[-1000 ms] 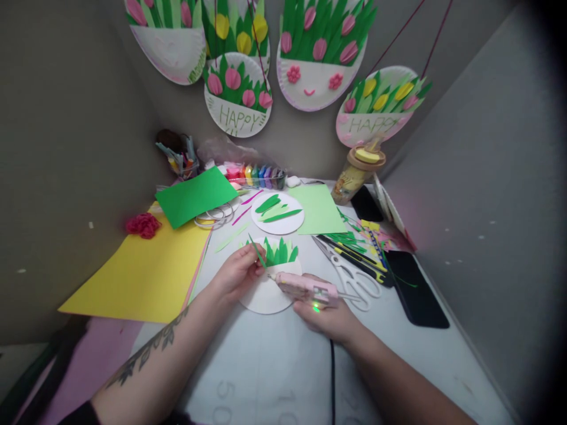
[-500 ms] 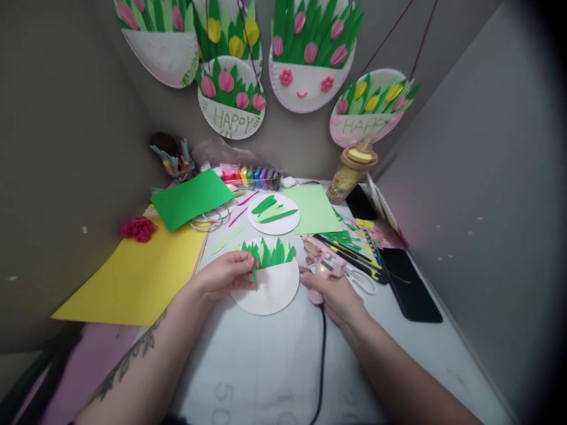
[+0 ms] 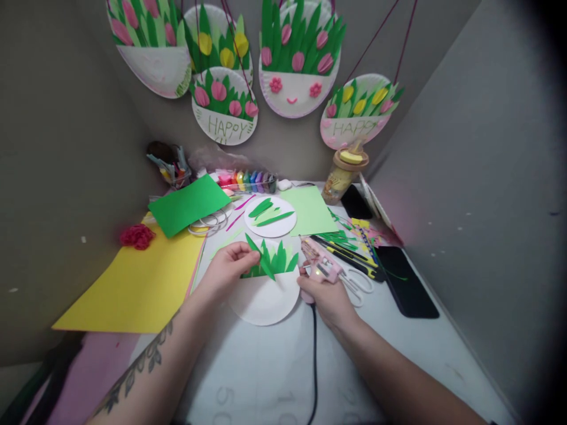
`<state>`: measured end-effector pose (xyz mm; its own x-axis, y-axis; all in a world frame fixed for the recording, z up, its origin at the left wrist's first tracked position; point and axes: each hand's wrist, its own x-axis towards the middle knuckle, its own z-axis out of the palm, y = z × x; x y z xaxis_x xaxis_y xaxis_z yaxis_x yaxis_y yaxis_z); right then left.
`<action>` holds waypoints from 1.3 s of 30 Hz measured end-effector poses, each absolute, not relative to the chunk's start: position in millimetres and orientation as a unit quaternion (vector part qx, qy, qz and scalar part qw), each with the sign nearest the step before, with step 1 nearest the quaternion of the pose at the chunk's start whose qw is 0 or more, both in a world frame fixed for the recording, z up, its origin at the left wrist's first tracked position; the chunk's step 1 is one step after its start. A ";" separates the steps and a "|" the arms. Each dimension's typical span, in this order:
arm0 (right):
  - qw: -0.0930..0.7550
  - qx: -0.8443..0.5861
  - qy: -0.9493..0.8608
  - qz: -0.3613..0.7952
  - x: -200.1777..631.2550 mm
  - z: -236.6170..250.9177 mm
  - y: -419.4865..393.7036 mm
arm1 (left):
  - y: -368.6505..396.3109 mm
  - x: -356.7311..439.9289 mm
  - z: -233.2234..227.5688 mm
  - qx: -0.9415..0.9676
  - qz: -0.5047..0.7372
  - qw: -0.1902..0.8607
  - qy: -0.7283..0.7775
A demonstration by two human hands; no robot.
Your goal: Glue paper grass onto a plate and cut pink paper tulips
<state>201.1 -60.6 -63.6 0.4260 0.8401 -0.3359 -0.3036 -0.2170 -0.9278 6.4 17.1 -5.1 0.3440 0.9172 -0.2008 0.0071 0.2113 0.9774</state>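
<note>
Pinched in the fingertips of my left hand (image 3: 234,264) is a narrow green paper leaf (image 3: 264,262), tilted over the plate. Below it lies a white paper plate (image 3: 266,301) whose upper half carries a row of dark and light green paper leaves (image 3: 279,258). My right hand (image 3: 330,298) is wrapped around a pink glue gun (image 3: 322,267), its nozzle pointing up and away, at the plate's right edge. A black cord (image 3: 315,360) trails from the gun's handle toward me. Behind, a smaller white disc (image 3: 266,229) bears several loose paper leaves.
Green card (image 3: 190,203) and a yellow sheet (image 3: 142,283) lie left. A light green sheet (image 3: 310,209), white scissors (image 3: 358,284), cutters (image 3: 349,257), a black phone (image 3: 405,283) and a lidded cup (image 3: 344,176) are right. Decorated plates (image 3: 299,88) hang on the wall.
My left hand has lifted and turned the leaf, which hung down before and now slants across the leaf row. The right hand keeps the glue gun. The view has shifted slightly.
</note>
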 end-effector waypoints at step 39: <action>0.542 -0.640 -0.227 0.495 202.6 -48.8 -61.8 | 29.5 59.2 17.2 0.870 -0.031 0.212 0.445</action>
<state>202.6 -61.8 -48.8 0.4072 0.8274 -0.3867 -0.2457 -0.3086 -0.9189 59.2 29.5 17.2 0.6021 0.7605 -0.2431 0.7871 -0.5141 0.3409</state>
